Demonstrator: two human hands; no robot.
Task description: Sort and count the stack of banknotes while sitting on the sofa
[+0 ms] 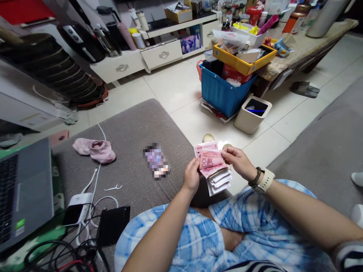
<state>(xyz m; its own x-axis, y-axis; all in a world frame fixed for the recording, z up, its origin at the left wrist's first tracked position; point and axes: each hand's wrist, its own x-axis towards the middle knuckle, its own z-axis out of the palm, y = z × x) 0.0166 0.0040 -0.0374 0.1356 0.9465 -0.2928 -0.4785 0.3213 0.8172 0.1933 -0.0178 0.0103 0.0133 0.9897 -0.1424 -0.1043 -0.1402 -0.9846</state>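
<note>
My left hand (192, 174) is closed on the left edge of a bundle of pink 100 banknotes (211, 160). Pinched at the upper right corner of one of these notes is my right hand (238, 160), which wears a pale-strapped watch and a dark bracelet at the wrist. Below the pink notes, several folded white papers (220, 181) fan out from the same bundle. The bundle is above the corner of the grey sofa, in front of my knees. How many notes there are cannot be made out.
On the grey sofa (136, 121) lie a blurred-out phone (156, 161), pink socks (95, 150), cables, a power strip (79, 206) and a laptop (25, 189). A blue bin (224, 92) carrying a yellow tray (244, 64) and a beige wastebasket (251, 119) stand on the tiled floor.
</note>
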